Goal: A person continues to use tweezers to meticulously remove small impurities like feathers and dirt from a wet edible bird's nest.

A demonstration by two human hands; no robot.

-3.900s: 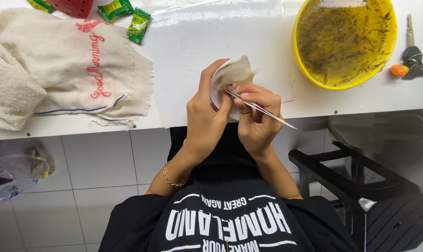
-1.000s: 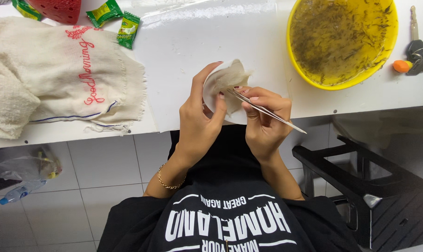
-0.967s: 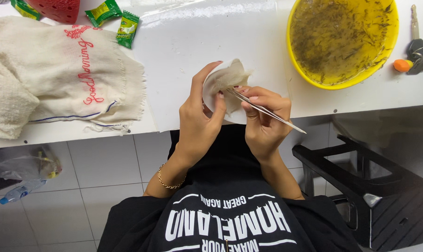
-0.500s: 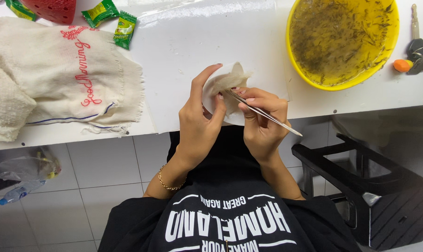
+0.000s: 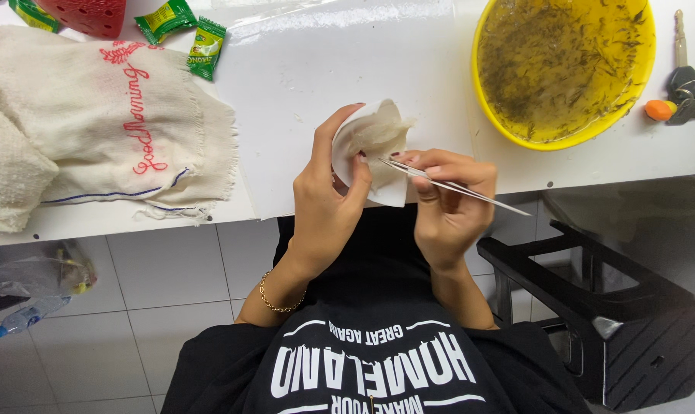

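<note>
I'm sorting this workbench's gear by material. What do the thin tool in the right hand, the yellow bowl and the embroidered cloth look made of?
The thin silvery tweezers in the right hand look like bare metal, given the bright, narrow glint. The round yellow bowl looks like glossy plastic, with a smooth, evenly coloured rim. The cream cloth with red embroidery looks like coarse woven cotton, matte with frayed edges.

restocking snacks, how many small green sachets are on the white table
3: one green foil sachet by the cream embroidered cloth, one above it, one cut off at the top-left edge. More may be hidden.
</note>
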